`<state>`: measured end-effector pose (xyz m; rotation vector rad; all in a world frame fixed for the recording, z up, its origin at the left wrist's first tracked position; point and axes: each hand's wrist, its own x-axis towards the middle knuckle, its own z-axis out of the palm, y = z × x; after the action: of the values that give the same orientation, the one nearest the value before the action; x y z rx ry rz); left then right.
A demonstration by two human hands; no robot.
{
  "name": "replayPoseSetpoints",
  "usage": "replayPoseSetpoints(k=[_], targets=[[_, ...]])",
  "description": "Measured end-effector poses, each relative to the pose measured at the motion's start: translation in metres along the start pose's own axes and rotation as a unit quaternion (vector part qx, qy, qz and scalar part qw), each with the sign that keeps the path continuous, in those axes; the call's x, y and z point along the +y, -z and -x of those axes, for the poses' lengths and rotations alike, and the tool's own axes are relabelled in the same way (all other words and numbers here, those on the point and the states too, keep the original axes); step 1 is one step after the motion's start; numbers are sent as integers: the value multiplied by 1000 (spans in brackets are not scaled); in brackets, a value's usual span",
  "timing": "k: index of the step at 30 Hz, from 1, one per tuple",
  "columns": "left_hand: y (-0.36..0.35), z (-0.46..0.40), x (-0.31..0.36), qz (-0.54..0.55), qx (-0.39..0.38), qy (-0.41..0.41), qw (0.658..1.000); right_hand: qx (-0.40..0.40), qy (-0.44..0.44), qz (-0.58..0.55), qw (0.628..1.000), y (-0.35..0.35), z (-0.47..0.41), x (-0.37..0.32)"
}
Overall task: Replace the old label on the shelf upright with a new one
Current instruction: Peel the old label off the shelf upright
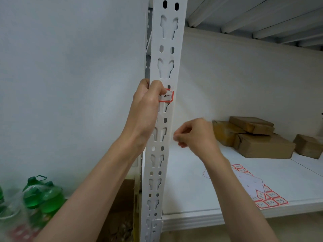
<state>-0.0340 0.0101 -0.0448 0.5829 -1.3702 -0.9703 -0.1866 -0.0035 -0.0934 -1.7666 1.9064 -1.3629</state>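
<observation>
The label [167,96] is pressed onto the upright [164,119] by the gripping left hand [146,105]; the right hand [195,133], fingers curled, pinches something unclear. Smoothing down is judged next.

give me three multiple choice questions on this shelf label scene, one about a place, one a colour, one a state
1. Where does the sheet of labels lie?
A. on the shelf board
B. on the cardboard boxes
C. in the left hand

2. What colour is the border of the label on the upright?
A. blue
B. red
C. green

3. What is the left hand doing?
A. hanging idle
B. lying flat on the shelf
C. gripping the upright, thumb on the label

Answers: 1 A, the sheet rests flat on the white shelf board. 2 B, its edge is red. 3 C, the fingers wrap the upright's edge.
</observation>
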Motion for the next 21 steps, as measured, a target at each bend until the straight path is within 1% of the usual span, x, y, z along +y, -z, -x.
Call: replayPoseSetpoints(k=[5,10,16,19,21], targets=[[0,0,0,10,-6,7,1000,-42,-36,96,994,-13,-7,28],[-1,0,1,19,1,17,1000,-42,-86,140,985,-20,-15,45],[-1,0,1,19,2,15,1000,-19,-113,173,978,-11,-15,39],[-1,-1,0,18,3,10,1000,5,-81,167,983,-7,-11,38],[0,-1,0,18,2,4,1000,30,-16,132,991,-4,-8,33]])
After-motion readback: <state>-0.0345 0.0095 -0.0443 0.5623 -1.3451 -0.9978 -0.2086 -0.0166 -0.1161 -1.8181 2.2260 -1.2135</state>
